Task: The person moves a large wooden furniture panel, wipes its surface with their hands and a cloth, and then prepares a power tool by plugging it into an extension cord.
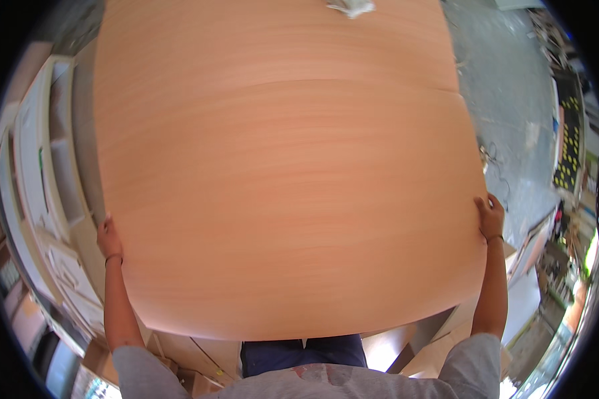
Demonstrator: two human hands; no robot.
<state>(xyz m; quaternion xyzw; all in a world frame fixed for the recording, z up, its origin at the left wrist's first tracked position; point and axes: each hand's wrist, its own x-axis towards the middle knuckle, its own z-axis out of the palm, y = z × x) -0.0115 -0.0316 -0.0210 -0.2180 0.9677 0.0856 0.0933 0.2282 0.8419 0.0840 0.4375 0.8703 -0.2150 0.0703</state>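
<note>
A large sheet of light-brown wood-grain board (299,199) spreads across the middle of the view, its near edge just in front of my waist. My left hand (110,241) is closed on the sheet's left edge. On the opposite edge, my right hand (490,218) grips with the thumb on top; the fingers underneath are partly hidden. Both arms are stretched out wide. A thin line crosses the far part, where a second board of the same colour (279,46) seems to begin. Whether the two boards overlap or only meet, I cannot tell.
A crumpled whitish piece (351,6) lies on the far board. White cabinet frames (56,146) stand along the left. Grey floor (506,113) shows on the right, with a thin cable (502,169) on it. Past it lies a black panel with yellow spots (569,143).
</note>
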